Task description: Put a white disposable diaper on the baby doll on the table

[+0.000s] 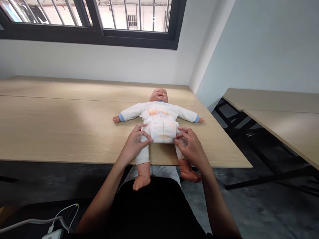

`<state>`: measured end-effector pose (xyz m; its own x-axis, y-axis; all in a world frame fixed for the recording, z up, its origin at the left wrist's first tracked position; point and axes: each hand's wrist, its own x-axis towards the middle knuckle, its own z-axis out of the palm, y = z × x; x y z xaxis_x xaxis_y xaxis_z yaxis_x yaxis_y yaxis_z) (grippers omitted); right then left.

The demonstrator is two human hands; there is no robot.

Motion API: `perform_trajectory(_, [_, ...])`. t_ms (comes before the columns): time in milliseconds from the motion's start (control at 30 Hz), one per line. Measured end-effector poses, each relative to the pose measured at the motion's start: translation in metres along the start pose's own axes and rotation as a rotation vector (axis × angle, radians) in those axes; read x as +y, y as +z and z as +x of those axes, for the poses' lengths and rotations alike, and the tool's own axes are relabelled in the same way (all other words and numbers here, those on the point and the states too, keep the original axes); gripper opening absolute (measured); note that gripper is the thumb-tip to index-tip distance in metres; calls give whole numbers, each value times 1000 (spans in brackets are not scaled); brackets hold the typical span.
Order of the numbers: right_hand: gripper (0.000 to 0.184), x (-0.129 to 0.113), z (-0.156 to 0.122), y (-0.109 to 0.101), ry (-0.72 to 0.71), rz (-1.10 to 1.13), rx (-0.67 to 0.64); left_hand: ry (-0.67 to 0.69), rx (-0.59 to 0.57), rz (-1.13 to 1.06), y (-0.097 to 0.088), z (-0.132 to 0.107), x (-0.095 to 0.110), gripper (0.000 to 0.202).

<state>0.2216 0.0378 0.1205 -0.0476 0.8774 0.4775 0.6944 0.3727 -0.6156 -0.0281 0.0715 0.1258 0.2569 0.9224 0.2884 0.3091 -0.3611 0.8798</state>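
A baby doll point(131, 111) in a white outfit with blue cuffs lies on its back on the table, arms stretched out sideways. Its feet hang past the near edge. A white diaper point(159, 131) with a yellowish line down its front is wrapped around the doll's hips. At its lower left corner, my left hand point(137, 141) pinches the edge between thumb and fingers. My right hand point(190, 146) pinches the opposite edge in the same way, over the doll's other thigh. The diaper's underside is hidden.
The wooden table point(62, 129) reaches far to the left and ends just right of the doll. Beyond a gap stands a second table point(281, 113). A barred window point(134, 16) is in the wall behind. A white cable point(32, 221) lies at lower left.
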Motion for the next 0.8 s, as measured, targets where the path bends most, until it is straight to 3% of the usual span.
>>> perform_trajectory(267, [15,0,-2,4,-10,3,57,50,3,18,1,0,4,11])
perform_trajectory(500, [14,-3,-7,-3,23,8,-46,57,-4,106,1,-2,2,14])
perform_trajectory(633, [9,-5,-6,-1,41,13,-30,32,43,146,7,-2,2,21])
perform_trajectory(800, [10,-8,-4,8,67,15,30,24,126,162,11,-2,3,14])
